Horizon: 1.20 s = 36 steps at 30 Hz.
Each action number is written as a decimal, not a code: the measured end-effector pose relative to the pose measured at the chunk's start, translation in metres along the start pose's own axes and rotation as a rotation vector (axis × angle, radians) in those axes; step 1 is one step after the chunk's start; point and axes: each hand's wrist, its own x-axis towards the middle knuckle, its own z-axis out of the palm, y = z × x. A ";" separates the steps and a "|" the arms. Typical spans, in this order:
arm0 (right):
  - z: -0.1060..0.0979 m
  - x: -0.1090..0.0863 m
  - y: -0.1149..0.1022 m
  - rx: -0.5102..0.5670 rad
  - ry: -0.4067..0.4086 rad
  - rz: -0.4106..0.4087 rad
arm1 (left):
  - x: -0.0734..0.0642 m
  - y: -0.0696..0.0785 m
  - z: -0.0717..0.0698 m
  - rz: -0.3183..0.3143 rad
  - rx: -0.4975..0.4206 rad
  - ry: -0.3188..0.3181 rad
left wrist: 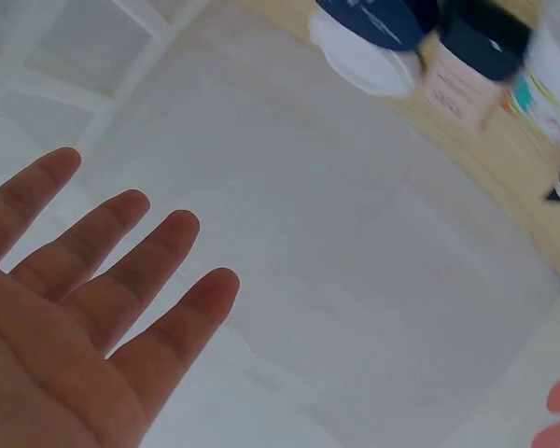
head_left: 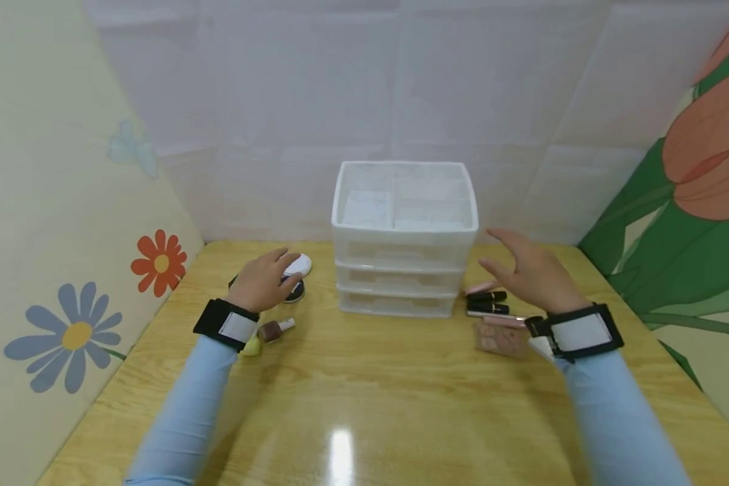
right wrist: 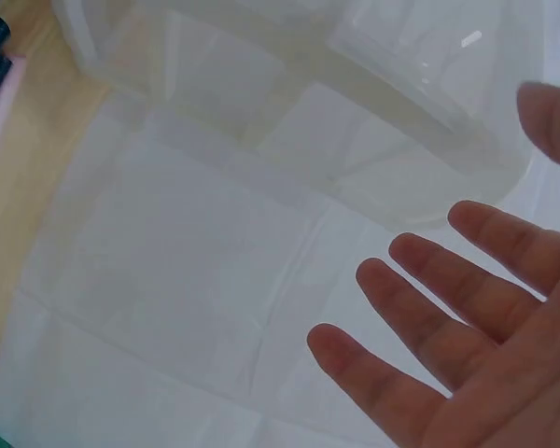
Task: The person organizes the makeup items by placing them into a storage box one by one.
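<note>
A white plastic drawer unit (head_left: pixel 401 251) with three stacked drawers and a divided open top stands at the table's back. To its left, my left hand (head_left: pixel 261 282) hovers over small cosmetics, fingers spread and holding nothing. Near that hand are a white round disc (head_left: pixel 300 264), a dark round compact (head_left: pixel 294 290) and a brown bottle with a white cap (head_left: pixel 271 331). My right hand (head_left: pixel 537 273) is raised just right of the unit, its palm bare and fingers apart in the right wrist view. Below it lie black tubes (head_left: pixel 488 309), a pink tube (head_left: pixel 504 321) and a pinkish flat palette (head_left: pixel 499 339).
A yellow item (head_left: pixel 252 347) lies below the left wrist. The left wrist view also shows a black-capped pinkish bottle (left wrist: pixel 462 86) and a white container (left wrist: pixel 553 79). White cloth (head_left: pixel 291 101) hangs behind the wooden table (head_left: pixel 352 391); flower-patterned panels flank it.
</note>
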 end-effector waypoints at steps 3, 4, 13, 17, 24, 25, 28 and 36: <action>-0.008 0.009 -0.001 0.005 0.018 0.003 | -0.004 -0.012 -0.010 -0.047 0.010 -0.031; -0.010 0.012 -0.002 0.008 0.030 -0.004 | -0.005 -0.017 -0.013 -0.067 0.013 -0.043; -0.023 0.047 -0.003 0.194 0.074 0.015 | -0.010 -0.055 -0.024 -0.274 -0.011 -0.160; -0.025 0.062 0.001 0.274 0.074 0.087 | -0.009 -0.068 -0.022 -0.299 -0.035 -0.167; -0.016 0.082 0.012 0.475 0.078 0.208 | -0.011 -0.085 -0.011 -0.395 -0.121 -0.207; -0.014 0.084 0.013 0.509 0.077 0.213 | -0.011 -0.087 -0.009 -0.415 -0.131 -0.215; -0.009 0.085 0.016 0.597 0.068 0.213 | -0.012 -0.095 -0.001 -0.497 -0.187 -0.250; 0.004 0.087 0.017 0.801 0.038 0.227 | -0.018 -0.122 0.025 -0.661 -0.409 -0.337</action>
